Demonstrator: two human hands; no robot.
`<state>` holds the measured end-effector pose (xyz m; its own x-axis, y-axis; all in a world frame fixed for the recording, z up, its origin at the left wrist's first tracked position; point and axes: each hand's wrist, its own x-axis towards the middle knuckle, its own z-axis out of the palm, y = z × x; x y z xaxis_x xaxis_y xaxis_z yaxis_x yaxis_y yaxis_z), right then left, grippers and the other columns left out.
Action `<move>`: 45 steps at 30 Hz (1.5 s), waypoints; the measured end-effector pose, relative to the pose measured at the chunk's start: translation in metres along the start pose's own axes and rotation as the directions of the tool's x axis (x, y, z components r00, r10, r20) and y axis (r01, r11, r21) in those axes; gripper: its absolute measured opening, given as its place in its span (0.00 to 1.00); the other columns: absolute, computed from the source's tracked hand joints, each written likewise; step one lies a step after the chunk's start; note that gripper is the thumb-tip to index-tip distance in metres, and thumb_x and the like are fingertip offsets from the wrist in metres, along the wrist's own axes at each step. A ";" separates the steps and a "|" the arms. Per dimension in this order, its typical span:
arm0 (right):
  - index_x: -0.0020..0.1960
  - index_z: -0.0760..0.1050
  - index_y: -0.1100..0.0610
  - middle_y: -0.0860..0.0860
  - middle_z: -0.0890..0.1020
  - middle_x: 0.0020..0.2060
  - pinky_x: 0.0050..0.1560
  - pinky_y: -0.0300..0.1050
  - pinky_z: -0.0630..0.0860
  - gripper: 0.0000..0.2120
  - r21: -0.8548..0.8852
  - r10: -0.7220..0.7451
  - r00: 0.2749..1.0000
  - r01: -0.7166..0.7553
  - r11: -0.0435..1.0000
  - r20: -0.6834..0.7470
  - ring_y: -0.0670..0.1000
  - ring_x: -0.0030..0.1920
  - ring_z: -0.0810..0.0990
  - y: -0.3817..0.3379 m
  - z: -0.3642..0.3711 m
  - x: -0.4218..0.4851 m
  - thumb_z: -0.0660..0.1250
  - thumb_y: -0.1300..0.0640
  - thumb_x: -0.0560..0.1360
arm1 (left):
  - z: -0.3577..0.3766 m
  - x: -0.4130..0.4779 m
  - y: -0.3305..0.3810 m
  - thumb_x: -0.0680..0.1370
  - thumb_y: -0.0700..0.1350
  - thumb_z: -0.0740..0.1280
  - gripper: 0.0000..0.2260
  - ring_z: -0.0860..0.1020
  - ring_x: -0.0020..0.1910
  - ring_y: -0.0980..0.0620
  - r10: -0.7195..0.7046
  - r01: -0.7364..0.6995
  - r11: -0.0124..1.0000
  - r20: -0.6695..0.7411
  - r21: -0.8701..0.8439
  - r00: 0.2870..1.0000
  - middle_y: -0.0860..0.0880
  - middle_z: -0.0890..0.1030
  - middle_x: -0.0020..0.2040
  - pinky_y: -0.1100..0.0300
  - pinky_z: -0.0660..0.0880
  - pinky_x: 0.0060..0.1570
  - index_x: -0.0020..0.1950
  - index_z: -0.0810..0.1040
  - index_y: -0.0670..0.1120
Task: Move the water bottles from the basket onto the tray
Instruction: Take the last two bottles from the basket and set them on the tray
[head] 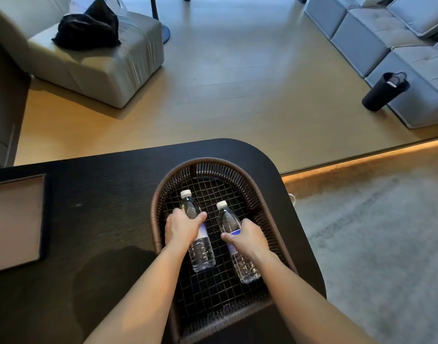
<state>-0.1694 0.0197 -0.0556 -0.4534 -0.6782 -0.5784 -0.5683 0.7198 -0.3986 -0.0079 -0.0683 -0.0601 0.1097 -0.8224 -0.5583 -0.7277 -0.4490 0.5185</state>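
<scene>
Two clear water bottles with white caps lie inside a brown woven basket (156,214) on a dark table. My left hand (182,228) is wrapped around the middle of the left bottle (202,254). Around the label of the right bottle (228,219) my right hand (247,238) is closed. Both bottles rest on the basket's wire-mesh bottom, caps pointing away from me. A flat tray (43,219) with a dark rim and pale inside sits at the table's left edge, partly cut off by the frame.
The dark table (101,207) has a rounded far-right corner. Beyond it are wooden floor, a grey armchair (101,65) with a black bag on it, a blue-grey sofa (386,40) and a black cylinder (384,91) on the floor.
</scene>
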 end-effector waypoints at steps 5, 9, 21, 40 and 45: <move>0.51 0.75 0.55 0.50 0.81 0.45 0.42 0.49 0.78 0.21 0.075 -0.064 0.996 0.069 0.995 -0.070 0.50 0.44 0.81 0.004 -0.007 -0.011 0.75 0.41 0.72 | -0.004 -0.016 -0.003 0.72 0.59 0.76 0.24 0.80 0.48 0.46 0.089 -0.091 0.995 -0.041 -0.050 0.995 0.45 0.82 0.53 0.53 0.74 0.43 0.57 0.78 0.43; 0.51 0.76 0.53 0.48 0.83 0.45 0.48 0.48 0.81 0.19 0.133 -0.132 0.979 0.153 0.979 -0.153 0.47 0.45 0.83 0.010 -0.017 -0.029 0.78 0.43 0.70 | -0.012 -0.041 -0.007 0.71 0.55 0.78 0.20 0.81 0.47 0.50 0.195 -0.201 0.975 -0.068 -0.097 0.979 0.49 0.82 0.51 0.54 0.77 0.44 0.56 0.78 0.47; 0.61 0.77 0.49 0.43 0.84 0.53 0.54 0.40 0.83 0.22 0.260 -0.298 0.868 0.417 0.871 -0.396 0.44 0.54 0.83 0.014 -0.046 -0.135 0.80 0.47 0.71 | -0.060 -0.135 -0.032 0.72 0.48 0.80 0.18 0.82 0.49 0.56 0.535 -0.561 0.798 -0.171 -0.219 0.828 0.54 0.83 0.50 0.62 0.80 0.46 0.59 0.79 0.50; 0.61 0.75 0.46 0.40 0.81 0.52 0.49 0.32 0.74 0.23 0.221 -0.587 0.684 0.712 0.666 -0.433 0.38 0.51 0.79 -0.080 -0.012 -0.317 0.81 0.49 0.70 | -0.234 -0.272 -0.147 0.71 0.46 0.81 0.24 0.82 0.55 0.53 0.494 -0.645 0.731 -0.478 -0.224 0.726 0.54 0.84 0.56 0.51 0.80 0.58 0.65 0.78 0.53; 0.63 0.75 0.48 0.43 0.82 0.54 0.54 0.37 0.77 0.25 0.196 -0.648 0.661 0.742 0.642 -0.378 0.43 0.54 0.81 -0.115 0.022 -0.337 0.80 0.49 0.70 | -0.277 -0.278 -0.193 0.71 0.46 0.81 0.25 0.82 0.57 0.50 0.405 -0.581 0.785 -0.532 -0.214 0.743 0.50 0.84 0.58 0.50 0.80 0.59 0.66 0.79 0.50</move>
<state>0.0642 0.1692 0.1694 -0.1907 -0.9708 0.1455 -0.5666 -0.0121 -0.8239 0.2894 0.1498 0.1745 0.1472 -0.9791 0.1400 -0.4900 0.0508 0.8702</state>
